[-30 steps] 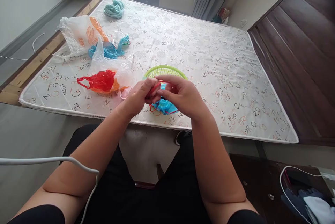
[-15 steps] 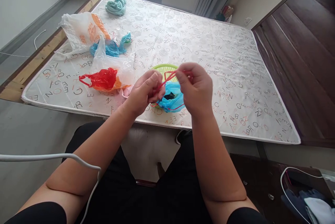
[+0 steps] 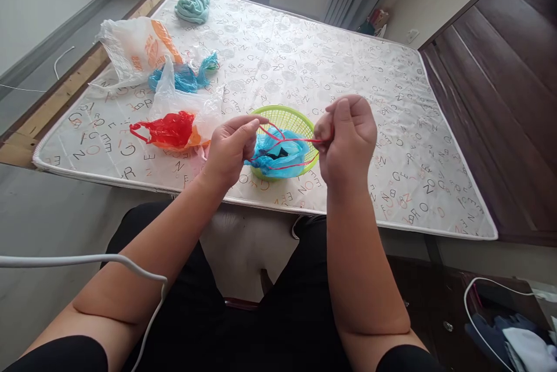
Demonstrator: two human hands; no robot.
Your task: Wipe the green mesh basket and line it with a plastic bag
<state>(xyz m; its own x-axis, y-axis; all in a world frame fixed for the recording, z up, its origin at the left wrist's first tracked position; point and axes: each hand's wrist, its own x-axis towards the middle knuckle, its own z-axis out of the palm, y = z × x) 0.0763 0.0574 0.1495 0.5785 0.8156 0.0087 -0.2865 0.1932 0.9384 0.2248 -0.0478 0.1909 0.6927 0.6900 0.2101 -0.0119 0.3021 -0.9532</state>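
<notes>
A thin red string [image 3: 296, 140] is stretched between my two hands, with a loop or crossing in its middle. My left hand [image 3: 232, 143] is closed on one end. My right hand [image 3: 350, 134] is a fist around the other side. Below the string, a blue plastic bag [image 3: 289, 169] lies in a green basket [image 3: 270, 109], with a dark thing showing in the bag's opening. More red string runs across the front of the bag. How the string winds inside my fingers is hidden.
On the letter-printed mattress [image 3: 348, 82], to the left, lie a red plastic bag [image 3: 169, 129], a white-and-orange bag [image 3: 134, 50] and another blue bag [image 3: 185, 79]. A mint-green cloth [image 3: 192, 7] sits farther back. A white cable [image 3: 87, 260] crosses by my left arm.
My hands have moved apart, the right one going right, and the red string between them is now drawn out. More of the basket and blue bag shows.
</notes>
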